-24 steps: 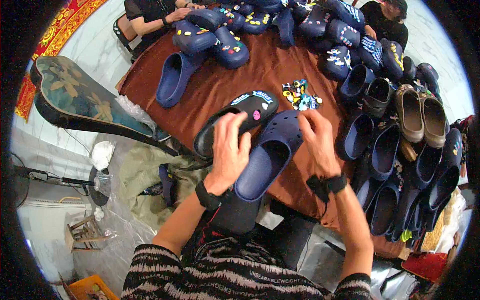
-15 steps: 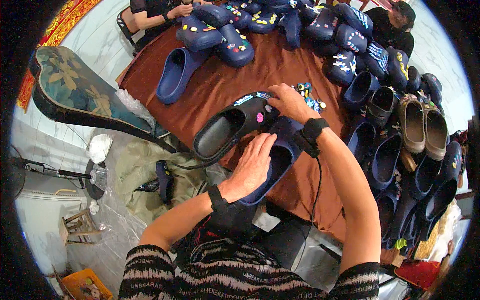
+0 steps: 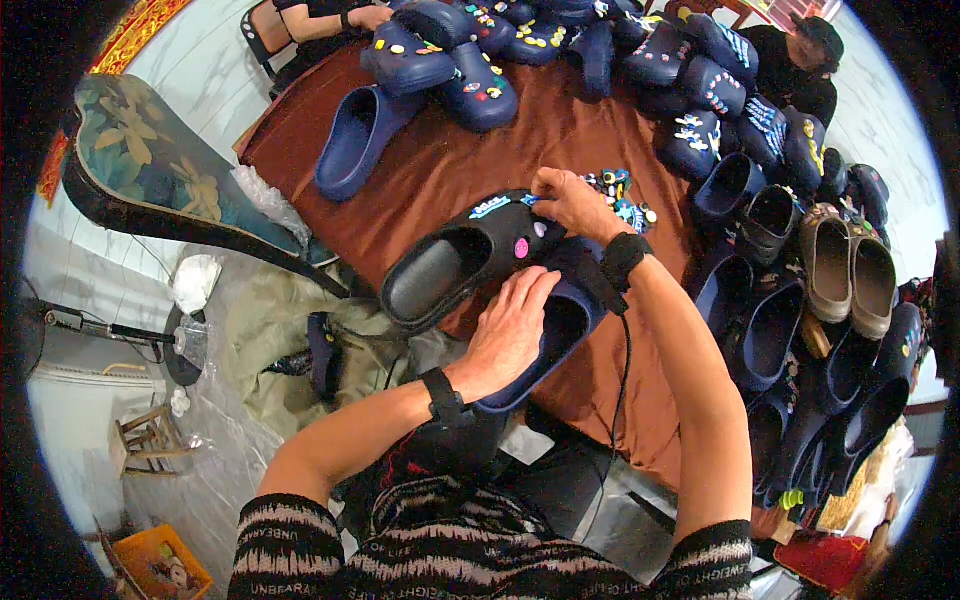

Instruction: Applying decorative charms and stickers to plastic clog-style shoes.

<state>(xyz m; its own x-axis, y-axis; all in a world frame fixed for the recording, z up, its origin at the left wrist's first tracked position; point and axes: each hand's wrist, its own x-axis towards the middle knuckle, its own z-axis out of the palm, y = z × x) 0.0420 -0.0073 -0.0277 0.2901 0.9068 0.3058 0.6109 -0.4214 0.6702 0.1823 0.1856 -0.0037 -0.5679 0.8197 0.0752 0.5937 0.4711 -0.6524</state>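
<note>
A black clog (image 3: 437, 270) with a pink charm and blue-white charms on its upper lies at the middle of the table. Beside it, nearer me, is a navy clog (image 3: 562, 325), its heel close to the table's near edge. My left hand (image 3: 508, 325) is closed over the navy clog's left side, fingers laid along its upper and thumb hidden. At the black clog's toe, my right hand (image 3: 572, 204) has its fingers bent and pinched together; what is between them is hidden. Small loose charms (image 3: 628, 200) lie just right of that hand.
Navy clogs with charms (image 3: 480, 90) are heaped along the far edge. More clogs (image 3: 775, 325), and a taupe pair (image 3: 850, 270), crowd the right side. A padded chair (image 3: 150, 160) stands at left. A person (image 3: 800, 65) sits far right; another person's arm (image 3: 325, 22) reaches in far left.
My right hand's fingers have drawn in and curled at the black clog's toe. My left hand stays on the navy clog. The whole view has shifted slightly.
</note>
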